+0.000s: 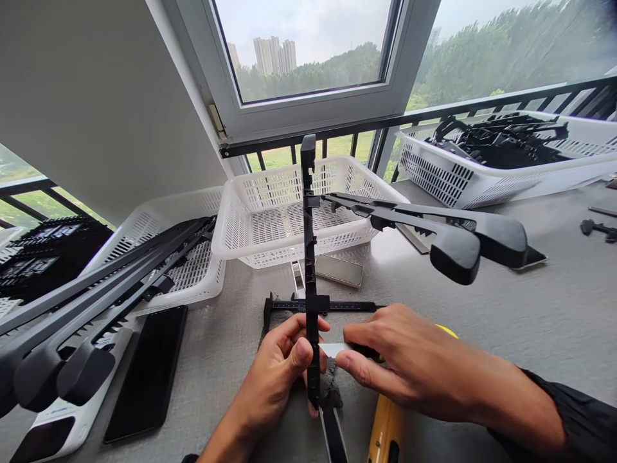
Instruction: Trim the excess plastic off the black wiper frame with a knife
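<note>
My left hand (284, 360) is closed around the lower part of a long black plastic trim piece (310, 257), which stands nearly upright before me. In my right hand (400, 360) is a knife (332, 349), its pale blade pointing left and its tip at the edge of the trim piece, close to my left thumb. Most of the knife's handle is hidden by the fingers. A black caliper (347, 306) lies on the table just beyond both hands. Under my right hand is a yellow tool (383, 427), partly covered.
A white basket (294, 244) stands ahead, with black trim pieces (453, 247) leaning over its right side. More trim pieces (91, 328) rest across a left basket (212, 283). A phone (147, 373) lies left. Another basket (434, 170) at right holds black parts.
</note>
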The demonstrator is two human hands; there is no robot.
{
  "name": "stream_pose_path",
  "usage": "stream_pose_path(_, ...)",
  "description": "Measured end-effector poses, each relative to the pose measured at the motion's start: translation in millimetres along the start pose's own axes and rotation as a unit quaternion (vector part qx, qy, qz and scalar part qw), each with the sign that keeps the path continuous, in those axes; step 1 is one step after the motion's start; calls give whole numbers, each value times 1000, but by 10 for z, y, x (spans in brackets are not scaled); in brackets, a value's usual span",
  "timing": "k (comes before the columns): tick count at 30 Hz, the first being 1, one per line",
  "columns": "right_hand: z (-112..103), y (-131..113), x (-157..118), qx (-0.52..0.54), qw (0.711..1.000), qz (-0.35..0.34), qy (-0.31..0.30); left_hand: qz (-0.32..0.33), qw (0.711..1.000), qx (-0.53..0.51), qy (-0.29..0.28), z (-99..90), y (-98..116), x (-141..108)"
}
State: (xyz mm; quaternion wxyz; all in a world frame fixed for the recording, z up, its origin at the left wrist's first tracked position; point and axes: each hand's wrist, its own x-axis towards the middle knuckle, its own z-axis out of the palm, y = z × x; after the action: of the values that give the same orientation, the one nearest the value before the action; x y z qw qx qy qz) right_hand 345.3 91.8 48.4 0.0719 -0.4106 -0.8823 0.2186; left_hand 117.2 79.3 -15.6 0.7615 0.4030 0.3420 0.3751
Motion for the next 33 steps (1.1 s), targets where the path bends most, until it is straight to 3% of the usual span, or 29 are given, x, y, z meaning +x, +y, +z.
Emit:
stream_pose_path(7,36,-16,-4,-38,999,20,11,-5,1000,3,14,5,5,-12)
stream_pose_path(19,137,-14,-11,-121,985,-24,122,-6,1000,-8,5,-9,15,2)
stream_pose_path(27,149,-43,-11,-127,982,-27,134,-11,1000,-4,8,7,19,-8)
stream_pose_path(33,179,-50,-12,-144,973,-31,178,-14,1000,-5,14,3,33,-1)
